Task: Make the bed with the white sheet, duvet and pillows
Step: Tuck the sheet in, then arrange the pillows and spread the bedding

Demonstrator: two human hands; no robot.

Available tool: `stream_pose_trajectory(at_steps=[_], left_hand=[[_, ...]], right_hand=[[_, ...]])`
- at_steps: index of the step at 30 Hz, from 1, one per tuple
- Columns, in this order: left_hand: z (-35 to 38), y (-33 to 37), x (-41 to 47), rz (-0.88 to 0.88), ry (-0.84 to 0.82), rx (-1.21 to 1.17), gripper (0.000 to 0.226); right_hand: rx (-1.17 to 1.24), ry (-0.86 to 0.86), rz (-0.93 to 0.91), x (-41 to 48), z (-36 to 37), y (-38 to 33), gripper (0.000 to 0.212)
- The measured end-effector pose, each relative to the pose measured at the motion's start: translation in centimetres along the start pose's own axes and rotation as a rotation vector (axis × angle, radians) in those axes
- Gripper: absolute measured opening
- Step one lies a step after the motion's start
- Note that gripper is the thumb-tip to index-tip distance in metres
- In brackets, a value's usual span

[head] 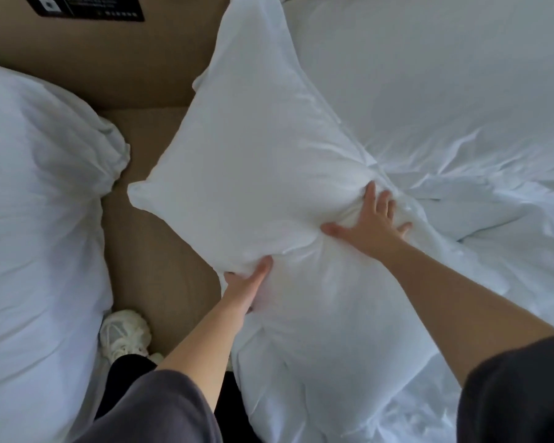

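Observation:
A plump white pillow is held slanted over the bed's left edge. My left hand grips its near edge, thumb on top and fingers tucked underneath. My right hand presses on the pillow's right side with spread, straight fingers, and the fabric bunches around it. A second white pillow lies just below the first, at the bed's near edge. The bed on the right is covered in wrinkled white bedding; sheet and duvet cannot be told apart.
A big white bundle of bedding fills the left side. Brown floor runs between it and the bed. My white shoe stands there. A black label lies at the top left.

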State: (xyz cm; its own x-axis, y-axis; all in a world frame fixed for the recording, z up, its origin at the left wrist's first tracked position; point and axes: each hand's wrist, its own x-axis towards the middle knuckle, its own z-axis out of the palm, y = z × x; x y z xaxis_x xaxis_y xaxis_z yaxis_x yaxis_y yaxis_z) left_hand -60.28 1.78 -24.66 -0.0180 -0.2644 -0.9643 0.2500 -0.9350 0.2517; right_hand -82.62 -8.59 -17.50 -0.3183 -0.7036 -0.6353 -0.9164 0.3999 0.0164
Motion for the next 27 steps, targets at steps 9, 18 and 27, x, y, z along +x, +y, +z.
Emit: stream_pose_trajectory(at_steps=[9,18,27], left_hand=[[1.9,-0.6,-1.8,0.080,0.144,-0.171,0.057],[-5.7,2.8,-11.3,0.275,0.277,-0.162,0.039],[-18.3,7.6,-24.1,0.505,0.388,-0.054,0.013]], right_hand=[[0.220,0.170,-0.066,-1.4,-1.6,-0.7,0.077],[0.356,0.252,-0.168,-10.4,-4.4,-5.4,0.045],[0.527,0.179,-0.234,-21.3,-8.6,-16.4,0.030]])
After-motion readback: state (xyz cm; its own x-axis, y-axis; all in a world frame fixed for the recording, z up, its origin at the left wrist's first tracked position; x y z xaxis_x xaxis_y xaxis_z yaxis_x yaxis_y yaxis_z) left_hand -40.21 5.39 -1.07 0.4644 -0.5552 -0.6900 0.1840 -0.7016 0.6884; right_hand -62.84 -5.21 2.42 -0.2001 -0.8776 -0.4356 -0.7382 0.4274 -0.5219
